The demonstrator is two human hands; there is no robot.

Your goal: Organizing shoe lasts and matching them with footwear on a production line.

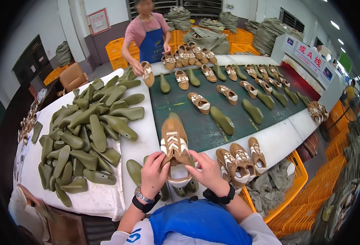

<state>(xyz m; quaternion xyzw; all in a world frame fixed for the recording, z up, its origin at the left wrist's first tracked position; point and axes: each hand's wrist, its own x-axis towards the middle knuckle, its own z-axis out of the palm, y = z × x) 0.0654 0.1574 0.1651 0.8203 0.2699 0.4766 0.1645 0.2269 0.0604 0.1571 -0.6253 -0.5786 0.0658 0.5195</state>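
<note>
A brown sneaker [174, 141] with white laces and trim is in front of me, toe pointing away. My left hand [153, 174] pinches the left side of its ankle opening, and my right hand [207, 171] grips the right side. Between them the collar is spread apart. Under and beside the shoe's heel lie olive-green shoe lasts, with one last [134, 171] left of my left hand. To the right of my right hand stand several finished-looking brown sneakers [242, 158] on the white table edge [269, 143].
A large heap of green lasts [97, 132] covers the left table. Sneakers and lasts stand in rows on a green conveyor belt [180, 118]. Across it, a co-worker in a blue apron [151, 44] holds a sneaker [148, 74]. An orange crate [297, 173] of grey-green cloth stands at my right.
</note>
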